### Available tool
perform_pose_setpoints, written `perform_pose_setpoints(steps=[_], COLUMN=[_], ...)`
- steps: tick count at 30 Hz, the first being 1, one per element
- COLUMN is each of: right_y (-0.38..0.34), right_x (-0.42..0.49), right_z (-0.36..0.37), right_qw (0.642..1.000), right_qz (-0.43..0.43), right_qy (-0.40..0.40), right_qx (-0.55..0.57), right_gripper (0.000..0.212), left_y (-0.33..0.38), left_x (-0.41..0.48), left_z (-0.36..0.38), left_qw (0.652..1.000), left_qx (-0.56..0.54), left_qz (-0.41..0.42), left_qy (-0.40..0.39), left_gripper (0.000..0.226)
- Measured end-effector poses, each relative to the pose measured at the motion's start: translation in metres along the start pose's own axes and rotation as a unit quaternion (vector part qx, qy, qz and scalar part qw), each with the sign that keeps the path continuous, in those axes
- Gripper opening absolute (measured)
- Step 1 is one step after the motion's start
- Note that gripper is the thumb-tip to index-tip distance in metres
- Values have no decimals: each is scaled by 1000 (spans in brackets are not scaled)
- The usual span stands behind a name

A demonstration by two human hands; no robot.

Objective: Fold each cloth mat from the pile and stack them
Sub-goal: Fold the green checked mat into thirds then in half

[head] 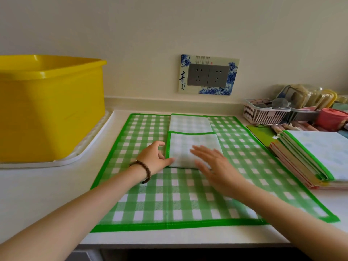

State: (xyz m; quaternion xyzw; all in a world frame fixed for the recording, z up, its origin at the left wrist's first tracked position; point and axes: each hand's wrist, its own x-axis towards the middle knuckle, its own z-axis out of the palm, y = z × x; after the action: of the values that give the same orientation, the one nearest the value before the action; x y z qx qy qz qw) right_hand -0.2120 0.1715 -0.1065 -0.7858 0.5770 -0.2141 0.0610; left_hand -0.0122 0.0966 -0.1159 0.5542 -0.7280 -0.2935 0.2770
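Right hand flat, fingers straight on folded mat; left hand pinches its left edge.

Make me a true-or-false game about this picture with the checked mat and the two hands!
1. The big tub is yellow. True.
2. The stack of folded mats sits left of both hands. False: it sits on the right side of the counter.
3. The right hand has straight fingers over the small folded mat. True.
4. The bead bracelet is on the right wrist. False: it is on the left wrist, behind the left hand.
5. The big spread mat is red and white. False: it is green and white with a green border.
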Motion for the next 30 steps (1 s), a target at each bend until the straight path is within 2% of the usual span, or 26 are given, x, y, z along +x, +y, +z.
perform_pose_setpoints(steps=[2,6,9,12,17,24,30], right_y=[-8,-7,-4,-4,-3,20,53], right_x=[-4,-6,-7,-7,-7,-18,-46], right_z=[6,11,11,10,9,-9,-32], right_qw=[997,992,990,989,987,977,974], right_qz=[-13,-15,-27,-38,-47,-39,3], right_qy=[-70,-121,-136,-141,-151,-204,-222], right_qx=[8,21,5,-19,-38,-41,-34], right_gripper=[45,47,48,49,50,50,52], left_y=[2,8,11,13,2,4,1], left_x=[0,-8,-17,-32,-48,-48,-49], left_z=[2,0,-3,-5,-1,-7,-10], left_qw=[1000,993,972,954,935,929,927], left_qx=[28,113,187,204,259,272,266], left_qz=[2,23,132,220,216,201,204], left_qy=[9,26,46,-15,-106,-150,-169], left_gripper=[71,66,45,33,51,58,76])
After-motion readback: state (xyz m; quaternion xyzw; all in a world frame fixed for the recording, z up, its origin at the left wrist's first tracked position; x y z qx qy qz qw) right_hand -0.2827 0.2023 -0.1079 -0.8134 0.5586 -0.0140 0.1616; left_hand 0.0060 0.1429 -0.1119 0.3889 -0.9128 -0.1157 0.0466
